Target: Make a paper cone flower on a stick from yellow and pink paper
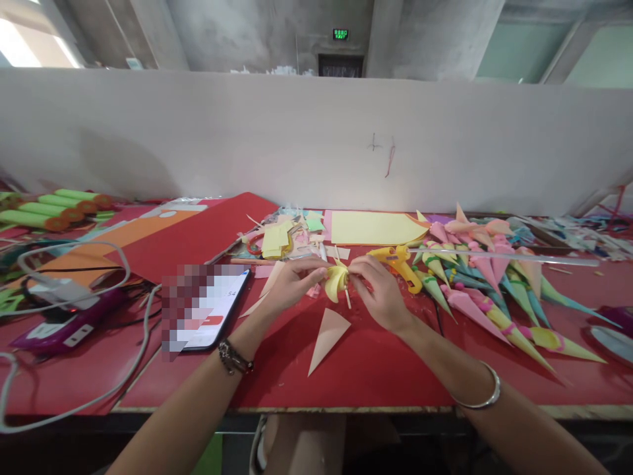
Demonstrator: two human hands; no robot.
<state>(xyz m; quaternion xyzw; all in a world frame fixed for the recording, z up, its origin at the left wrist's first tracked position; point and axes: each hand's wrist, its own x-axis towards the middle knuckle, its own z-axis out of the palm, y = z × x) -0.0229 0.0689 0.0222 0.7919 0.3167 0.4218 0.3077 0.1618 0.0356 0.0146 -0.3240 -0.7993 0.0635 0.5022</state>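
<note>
A small yellow curled foam piece [337,282] with a thin pale stick hanging below it is held between both hands above the red table. The fingers of my left hand [295,285] are closed on its left side. On its right side, my right hand [380,290] pinches it near the top. A peach triangular piece [328,336] lies flat just below the hands. Behind my right hand is a yellow glue gun [399,264].
Many coloured foam cones [487,277] are piled at the right. A phone [217,310], a purple power strip [74,323] and white cables are at the left. Red sheets [192,237] and yellow scraps [277,239] lie behind, before a white partition [297,138].
</note>
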